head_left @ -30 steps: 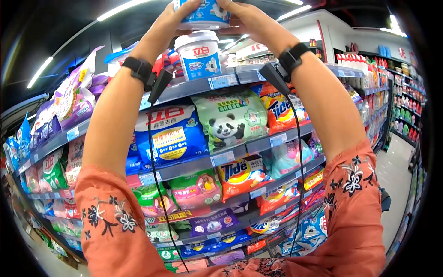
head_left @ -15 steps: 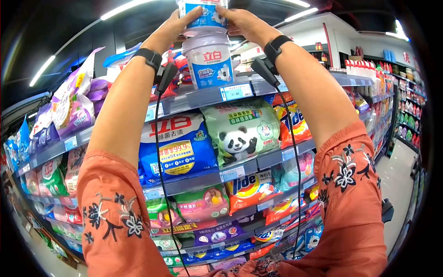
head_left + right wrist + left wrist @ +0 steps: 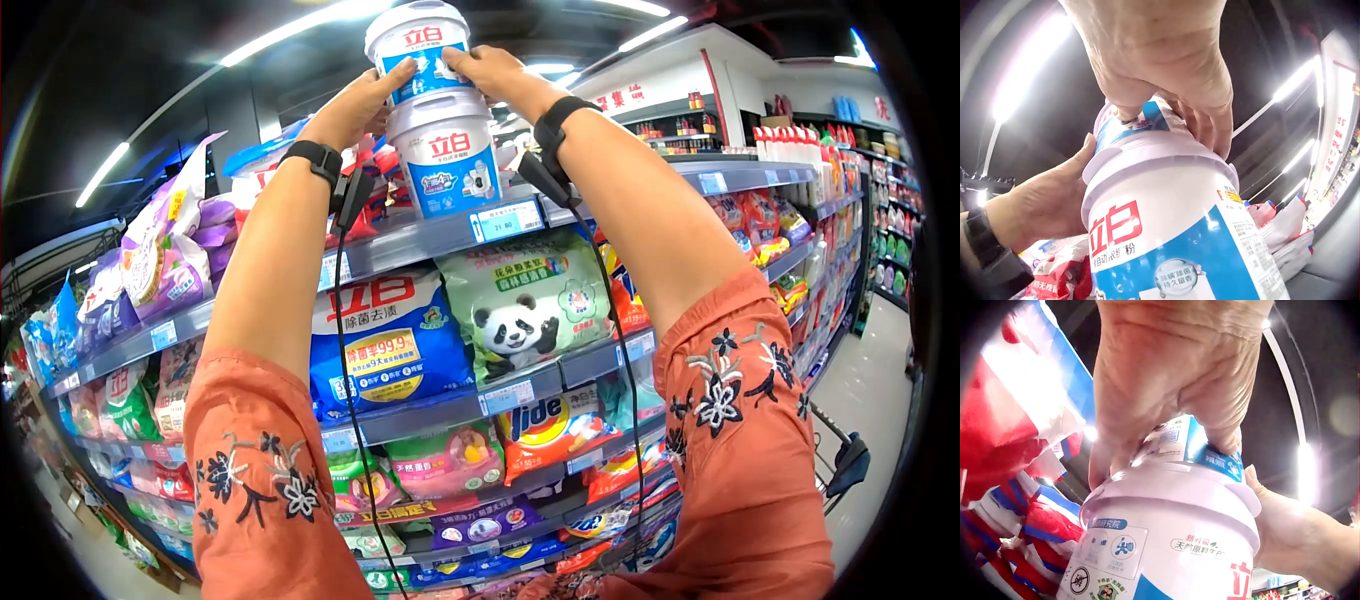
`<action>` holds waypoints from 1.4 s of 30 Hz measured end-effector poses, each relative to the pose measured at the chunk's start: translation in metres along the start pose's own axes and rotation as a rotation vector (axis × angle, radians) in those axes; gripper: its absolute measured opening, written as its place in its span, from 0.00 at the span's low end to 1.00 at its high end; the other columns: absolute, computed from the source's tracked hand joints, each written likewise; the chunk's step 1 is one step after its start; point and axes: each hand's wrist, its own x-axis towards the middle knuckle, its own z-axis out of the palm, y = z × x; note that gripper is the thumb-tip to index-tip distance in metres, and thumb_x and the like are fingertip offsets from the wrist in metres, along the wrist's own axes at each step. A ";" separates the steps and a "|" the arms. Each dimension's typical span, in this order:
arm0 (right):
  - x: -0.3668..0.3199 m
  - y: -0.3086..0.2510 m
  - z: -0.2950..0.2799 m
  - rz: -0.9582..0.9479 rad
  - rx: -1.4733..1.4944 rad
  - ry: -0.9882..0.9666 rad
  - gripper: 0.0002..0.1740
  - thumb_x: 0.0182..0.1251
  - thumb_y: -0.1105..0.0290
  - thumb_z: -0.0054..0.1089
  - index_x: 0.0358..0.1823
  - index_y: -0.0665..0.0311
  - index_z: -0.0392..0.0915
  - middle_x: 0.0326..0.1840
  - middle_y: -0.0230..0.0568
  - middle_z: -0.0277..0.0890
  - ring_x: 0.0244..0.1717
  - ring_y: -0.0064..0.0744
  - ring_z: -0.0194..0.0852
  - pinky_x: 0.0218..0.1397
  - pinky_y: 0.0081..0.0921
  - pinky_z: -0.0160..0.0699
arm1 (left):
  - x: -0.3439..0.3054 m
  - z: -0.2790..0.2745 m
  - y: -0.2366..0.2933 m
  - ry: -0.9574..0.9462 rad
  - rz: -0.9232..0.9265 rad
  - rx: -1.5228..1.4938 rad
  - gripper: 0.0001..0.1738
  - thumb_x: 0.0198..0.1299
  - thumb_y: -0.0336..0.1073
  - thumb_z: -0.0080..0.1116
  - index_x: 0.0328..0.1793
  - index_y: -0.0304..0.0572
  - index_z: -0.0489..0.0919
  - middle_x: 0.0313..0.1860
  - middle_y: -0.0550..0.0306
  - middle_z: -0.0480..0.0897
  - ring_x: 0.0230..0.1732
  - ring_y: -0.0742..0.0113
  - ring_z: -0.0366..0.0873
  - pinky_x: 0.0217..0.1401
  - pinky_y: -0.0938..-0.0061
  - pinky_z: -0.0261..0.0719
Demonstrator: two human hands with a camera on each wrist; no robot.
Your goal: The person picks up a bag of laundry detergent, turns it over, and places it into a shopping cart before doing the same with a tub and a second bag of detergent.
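Two white-and-blue tubs of laundry powder stand one above the other at the top shelf's front edge. My left hand (image 3: 352, 108) and right hand (image 3: 508, 78) grip the upper tub (image 3: 422, 42) from opposite sides, thumbs on its front label. Its base is right at the lid of the lower tub (image 3: 446, 160), which rests upright on the shelf. In the left wrist view the fingers of the left hand (image 3: 1172, 369) curl round the upper tub just above the lower lid. The right wrist view shows the right hand (image 3: 1160, 62) doing likewise on its side.
Below the tubs, the shelves (image 3: 420, 410) carry bags of detergent, among them a green panda bag (image 3: 520, 320) and a blue bag (image 3: 390, 345). Purple-and-white bags (image 3: 165, 265) stand at the left of the top shelf. An aisle (image 3: 870, 350) runs along the right.
The view has tilted up, so the shelf and tubs sit lower in it and the upper tub's lid now shows. The slight gap between the two tubs has closed. Both hands kept their grip.
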 end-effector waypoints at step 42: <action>-0.407 -0.018 -0.170 0.215 -0.516 -0.322 0.30 0.75 0.51 0.51 0.62 0.73 0.72 0.50 0.56 0.80 0.49 0.43 0.79 0.55 0.36 0.76 | -0.299 0.305 0.025 -0.414 0.329 0.172 0.24 0.68 0.45 0.63 0.64 0.37 0.78 0.59 0.44 0.82 0.62 0.51 0.79 0.64 0.65 0.74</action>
